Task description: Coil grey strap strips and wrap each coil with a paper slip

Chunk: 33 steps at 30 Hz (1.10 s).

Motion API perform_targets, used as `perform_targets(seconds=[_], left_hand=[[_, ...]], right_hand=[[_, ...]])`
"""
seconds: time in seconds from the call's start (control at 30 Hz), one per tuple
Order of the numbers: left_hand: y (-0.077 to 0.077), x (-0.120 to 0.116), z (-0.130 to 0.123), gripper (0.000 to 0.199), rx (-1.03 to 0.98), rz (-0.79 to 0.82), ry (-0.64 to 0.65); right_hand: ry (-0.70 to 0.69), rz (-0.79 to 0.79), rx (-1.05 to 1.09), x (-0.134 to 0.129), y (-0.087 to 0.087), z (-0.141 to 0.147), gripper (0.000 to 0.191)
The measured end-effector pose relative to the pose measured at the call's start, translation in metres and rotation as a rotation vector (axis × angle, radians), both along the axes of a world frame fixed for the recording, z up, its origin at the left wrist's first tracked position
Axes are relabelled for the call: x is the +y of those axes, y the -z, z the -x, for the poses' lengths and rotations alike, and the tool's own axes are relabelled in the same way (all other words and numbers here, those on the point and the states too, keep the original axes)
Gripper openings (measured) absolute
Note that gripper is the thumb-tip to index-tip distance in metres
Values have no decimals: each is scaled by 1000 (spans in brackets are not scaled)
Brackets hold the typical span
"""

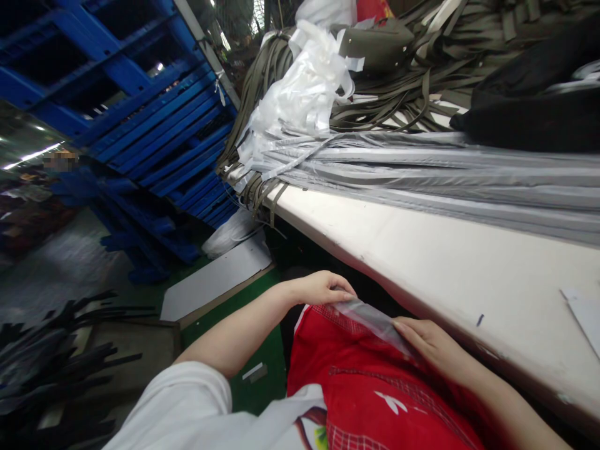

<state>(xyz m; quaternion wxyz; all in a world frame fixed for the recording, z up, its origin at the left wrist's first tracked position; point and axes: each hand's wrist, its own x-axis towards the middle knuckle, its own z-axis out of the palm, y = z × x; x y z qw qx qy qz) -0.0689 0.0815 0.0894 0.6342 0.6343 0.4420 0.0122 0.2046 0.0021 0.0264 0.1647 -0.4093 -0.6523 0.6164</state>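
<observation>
A grey strip (372,317) is stretched between my two hands, low over the red apron (360,375) at the table's near edge. My left hand (325,289) pinches its far end between thumb and fingers. Closed on the strip's nearer end is my right hand (429,344), close beside the white table (412,250). Long grey strips (422,172) of similar look lie in a layered bundle along the tabletop. Over the bundle's left end rests a heap of translucent white strips (300,87).
Olive-brown straps (398,112) and a black cloth (534,94) cover the table's back. Blue pallets (164,125) stand at the left. A grey board (215,275) lies on the green floor, with dark strips (60,362) piled at lower left. White paper (584,315) lies at the right.
</observation>
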Motion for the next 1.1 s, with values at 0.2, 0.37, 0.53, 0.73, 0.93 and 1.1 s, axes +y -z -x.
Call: perform_targets(seconds=[0.2,0.37,0.53,0.73,0.93,1.1], left_hand=[[5,4,0,41,27,405,265],[-33,-18,9,46,-143,650,214],[-71,-28,9,39,-572,5,-432],[-47,-28,22,31,-169,-1016,-494],[-24,-80,42,48,85,-773,24],[-25,-99,29,66,-141,66,-390]], right_hand=[[-63,-178,-92,9,-12,3,47],[-136,-261,-72,13,-10,14,39],[-211,-332,-81,4,-8,68,32],[-416,76,516,-9,-73,84,44],[72,169,273,31,-53,58,54],[136,-480,-26,28,-30,84,66]])
